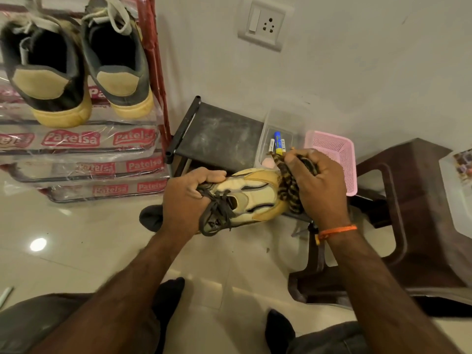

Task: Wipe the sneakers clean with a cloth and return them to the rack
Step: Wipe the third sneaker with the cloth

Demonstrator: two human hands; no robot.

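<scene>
A cream and tan sneaker [251, 194] with dark laces lies on its side in mid-air at the centre of the head view. My left hand [189, 198] grips it at the collar and laces. My right hand [315, 181] holds a bunched yellow and black patterned cloth [287, 183] pressed against the sneaker's toe. A pair of dark grey sneakers [76, 62] with yellow soles and tan heel patches stands on the top shelf of the rack [84, 144] at the left, heels toward me.
The rack is wrapped in clear plastic with red labels. A low black stand [219, 134] sits behind the sneaker, with a clear box [278, 139] of small items and a pink basket [334, 152]. A brown plastic stool [413, 218] stands at the right. My socked feet rest on the tiled floor.
</scene>
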